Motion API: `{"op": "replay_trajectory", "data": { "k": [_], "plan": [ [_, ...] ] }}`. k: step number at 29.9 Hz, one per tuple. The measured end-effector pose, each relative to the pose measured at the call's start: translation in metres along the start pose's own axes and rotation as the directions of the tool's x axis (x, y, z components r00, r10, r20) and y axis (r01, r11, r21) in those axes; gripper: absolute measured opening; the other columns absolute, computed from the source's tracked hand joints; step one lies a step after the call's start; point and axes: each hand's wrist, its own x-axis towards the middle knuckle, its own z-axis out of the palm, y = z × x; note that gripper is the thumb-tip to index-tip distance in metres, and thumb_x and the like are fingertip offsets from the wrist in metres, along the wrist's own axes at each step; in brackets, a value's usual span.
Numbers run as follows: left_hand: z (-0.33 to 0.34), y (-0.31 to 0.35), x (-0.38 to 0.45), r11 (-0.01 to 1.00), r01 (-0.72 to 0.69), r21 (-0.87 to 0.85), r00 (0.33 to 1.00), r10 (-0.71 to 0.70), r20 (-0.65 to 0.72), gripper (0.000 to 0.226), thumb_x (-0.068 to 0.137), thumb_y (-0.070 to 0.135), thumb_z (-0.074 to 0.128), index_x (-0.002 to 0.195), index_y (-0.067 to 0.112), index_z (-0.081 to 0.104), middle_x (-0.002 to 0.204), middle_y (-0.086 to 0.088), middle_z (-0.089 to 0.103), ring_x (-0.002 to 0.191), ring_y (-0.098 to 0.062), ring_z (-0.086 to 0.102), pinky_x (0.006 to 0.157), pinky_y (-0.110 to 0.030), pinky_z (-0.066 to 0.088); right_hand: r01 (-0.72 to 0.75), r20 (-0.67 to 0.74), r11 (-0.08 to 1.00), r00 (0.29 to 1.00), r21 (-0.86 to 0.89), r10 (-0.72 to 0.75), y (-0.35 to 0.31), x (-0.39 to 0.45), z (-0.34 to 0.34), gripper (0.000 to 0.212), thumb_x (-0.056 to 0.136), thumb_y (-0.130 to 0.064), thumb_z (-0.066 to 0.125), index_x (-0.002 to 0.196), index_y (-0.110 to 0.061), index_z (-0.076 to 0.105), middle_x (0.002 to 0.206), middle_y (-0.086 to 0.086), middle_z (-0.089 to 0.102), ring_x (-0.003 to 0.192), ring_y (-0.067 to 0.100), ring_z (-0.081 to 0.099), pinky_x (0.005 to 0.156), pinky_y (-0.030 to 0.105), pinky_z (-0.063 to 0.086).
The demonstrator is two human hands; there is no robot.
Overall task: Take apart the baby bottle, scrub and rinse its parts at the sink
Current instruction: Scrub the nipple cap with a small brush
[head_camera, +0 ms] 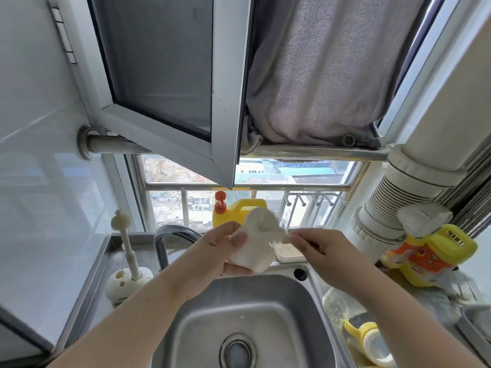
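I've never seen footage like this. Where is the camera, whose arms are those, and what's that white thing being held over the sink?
No machine here: a person wears a camera on the head, looking down at their own arms. The left hand grips a white bottle part, blurred, above the steel sink. The right hand pinches its thin end. Left of the faucet a bottle brush stands in a holder. On the right counter lie a yellow-collared bottle piece and a yellow refill pouch. A yellow detergent jug sits by the window.
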Motion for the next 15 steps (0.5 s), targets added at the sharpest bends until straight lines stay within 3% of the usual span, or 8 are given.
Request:
{"op": "replay_trajectory", "data": {
  "k": [3, 6, 8, 11, 13, 15],
  "plan": [
    [-0.006, 0.001, -0.002, 0.996, -0.028, 0.082, 0.999, 0.027, 0.02, 0.009, 0.094, 0.005, 0.048, 0.093, 0.0, 0.055, 0.093, -0.013, 0.061, 0.088, -0.023, 0.067, 0.073, -0.039, 0.06, -0.045, 0.112, 0.997, 0.992, -0.06, 0.052, 0.005, -0.007, -0.01, 0.023, 0.093, -0.037, 0.05, 0.085, -0.029, 0.07, 0.055, -0.008, 0.052, 0.054, 0.004, 0.045, 0.057, 0.024, 0.037],
    [-0.003, 0.002, -0.001, 0.999, -0.028, 0.025, 0.999, 0.027, 0.036, 0.01, 0.093, -0.002, 0.047, 0.086, 0.0, 0.053, 0.087, -0.012, 0.059, 0.083, -0.024, 0.065, 0.063, -0.032, 0.06, -0.071, -0.006, 0.997, 0.997, -0.042, 0.071, 0.008, -0.003, -0.013, 0.022, 0.094, -0.038, 0.048, 0.078, -0.045, 0.063, 0.054, -0.004, 0.053, 0.051, 0.003, 0.043, 0.054, 0.022, 0.035],
    [0.001, 0.004, 0.001, 0.997, -0.014, -0.078, 0.999, 0.016, 0.031, 0.015, 0.09, -0.004, 0.053, 0.077, 0.004, 0.053, 0.085, -0.013, 0.061, 0.085, -0.03, 0.065, 0.061, -0.032, 0.059, -0.013, 0.023, 0.999, 1.0, 0.032, 0.012, 0.002, -0.001, -0.006, 0.021, 0.093, -0.038, 0.05, 0.081, -0.047, 0.065, 0.063, -0.002, 0.06, 0.054, 0.004, 0.047, 0.056, 0.022, 0.038],
    [0.0, 0.006, 0.0, 0.999, -0.03, -0.04, 0.999, 0.029, -0.027, 0.021, 0.086, 0.016, 0.06, 0.069, 0.011, 0.05, 0.083, -0.013, 0.058, 0.073, -0.028, 0.065, 0.056, -0.031, 0.058, -0.013, 0.163, 1.0, 0.986, -0.016, 0.015, 0.003, -0.009, -0.012, 0.02, 0.091, -0.041, 0.052, 0.087, -0.034, 0.071, 0.061, -0.009, 0.056, 0.055, 0.003, 0.046, 0.059, 0.026, 0.039],
    [-0.001, 0.004, 0.0, 0.998, -0.048, 0.049, 0.998, 0.05, -0.044, 0.02, 0.078, 0.03, 0.059, 0.067, 0.014, 0.054, 0.086, -0.012, 0.058, 0.075, -0.027, 0.066, 0.058, -0.034, 0.059, -0.074, 0.11, 0.994, 0.99, -0.083, 0.083, 0.01, -0.008, -0.019, 0.022, 0.091, -0.041, 0.052, 0.086, -0.032, 0.071, 0.054, -0.014, 0.053, 0.051, 0.002, 0.043, 0.057, 0.025, 0.037],
    [0.0, 0.0, 0.003, 0.997, -0.042, 0.061, 0.999, 0.043, -0.015, 0.017, 0.082, 0.023, 0.058, 0.085, 0.007, 0.061, 0.095, -0.015, 0.06, 0.084, -0.028, 0.067, 0.062, -0.035, 0.06, -0.069, 0.006, 0.997, 0.998, -0.046, 0.07, 0.01, -0.004, -0.016, 0.021, 0.092, -0.04, 0.051, 0.087, -0.033, 0.07, 0.054, -0.01, 0.053, 0.05, 0.004, 0.043, 0.056, 0.026, 0.037]
  ]
}}
